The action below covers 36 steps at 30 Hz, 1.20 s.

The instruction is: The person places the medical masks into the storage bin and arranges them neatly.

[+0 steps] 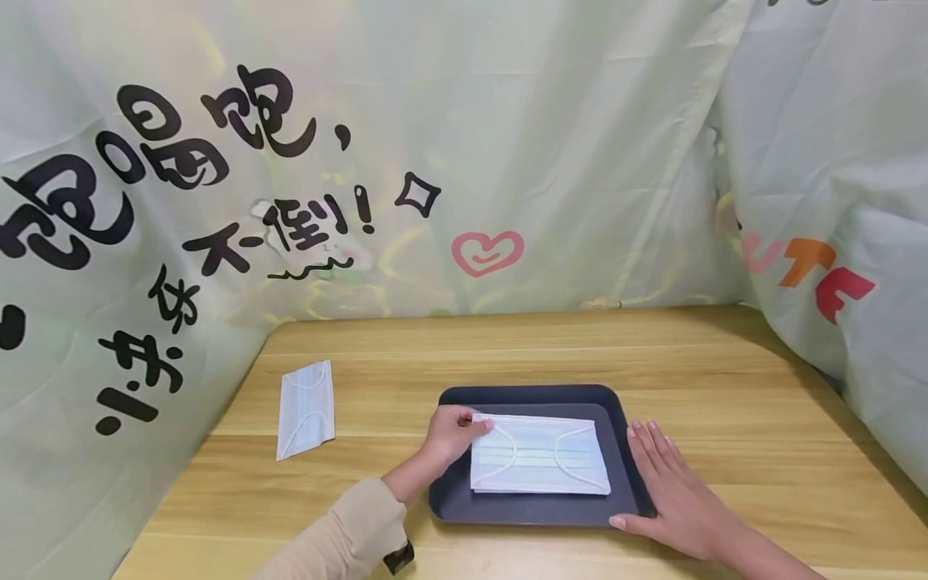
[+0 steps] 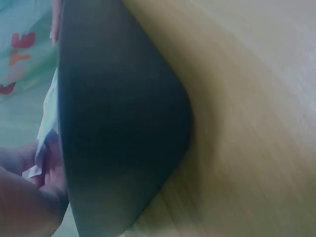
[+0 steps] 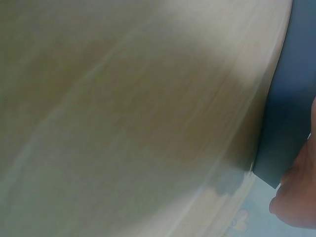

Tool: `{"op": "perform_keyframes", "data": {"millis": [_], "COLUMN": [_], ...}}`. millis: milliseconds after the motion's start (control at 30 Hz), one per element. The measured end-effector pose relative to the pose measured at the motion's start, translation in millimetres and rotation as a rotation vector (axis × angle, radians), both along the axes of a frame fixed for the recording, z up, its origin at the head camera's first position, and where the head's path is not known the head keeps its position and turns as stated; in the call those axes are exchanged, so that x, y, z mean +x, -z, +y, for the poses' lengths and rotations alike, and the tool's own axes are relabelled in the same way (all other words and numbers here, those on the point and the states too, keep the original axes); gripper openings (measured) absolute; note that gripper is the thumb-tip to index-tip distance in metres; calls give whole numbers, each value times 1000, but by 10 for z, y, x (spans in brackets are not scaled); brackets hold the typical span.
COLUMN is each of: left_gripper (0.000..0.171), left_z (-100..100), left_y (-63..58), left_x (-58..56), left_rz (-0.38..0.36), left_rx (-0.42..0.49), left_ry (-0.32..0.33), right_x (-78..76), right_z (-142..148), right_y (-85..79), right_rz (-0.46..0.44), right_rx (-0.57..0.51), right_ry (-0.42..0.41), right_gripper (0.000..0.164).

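Observation:
A dark rectangular tray (image 1: pixel 536 511) lies on the wooden table, and face masks (image 1: pixel 540 459) rest in it, stacked with edges slightly offset. My left hand (image 1: pixel 453 435) pinches the top left corner of the masks between thumb and fingers. In the left wrist view the same left hand (image 2: pixel 34 182) grips the white mask edge behind the tray wall (image 2: pixel 118 108). My right hand (image 1: pixel 677 499) lies with straight fingers against the tray's right rim. Only part of the right hand (image 3: pixel 298 190) shows beside the tray side (image 3: pixel 286 108) in the right wrist view.
Another face mask (image 1: pixel 307 411) lies on the wooden table (image 1: pixel 377 387), left of the tray. A pale printed curtain (image 1: pixel 580 161) hangs behind the table and along both sides.

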<state>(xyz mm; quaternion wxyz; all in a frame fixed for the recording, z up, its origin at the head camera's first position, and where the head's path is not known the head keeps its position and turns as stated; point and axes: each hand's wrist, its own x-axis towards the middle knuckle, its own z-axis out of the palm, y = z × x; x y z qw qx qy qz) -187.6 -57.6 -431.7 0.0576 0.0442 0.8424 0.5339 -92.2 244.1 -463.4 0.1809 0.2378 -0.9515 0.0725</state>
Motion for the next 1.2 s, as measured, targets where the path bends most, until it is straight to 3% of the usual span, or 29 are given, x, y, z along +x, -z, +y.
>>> {"op": "perform_keyframes", "data": {"millis": [133, 233, 533, 767, 900, 1200], "left_gripper": [9, 6, 7, 7, 9, 15], "left_z": [-19, -19, -16, -59, -109, -311], "left_y": [-7, -10, 12, -27, -91, -198], "left_x": [-5, -5, -30, -36, -37, -28], "left_rz": [188, 284, 367, 530, 583, 641], "left_rx": [-142, -216, -369, -487, -492, -359], "left_ry": [59, 101, 161, 154, 121, 51], "right_x": [2, 5, -1, -3, 3, 8], "right_z": [-5, -9, -6, -4, -8, -19], "right_y": [-1, -1, 16, 24, 15, 3], "right_rz": [-12, -15, -1, 17, 12, -16], "right_rx": [-4, 0, 6, 0, 1, -2], "right_ry": [1, 7, 9, -4, 2, 11], "right_gripper": [107, 107, 108, 108, 107, 107]}}
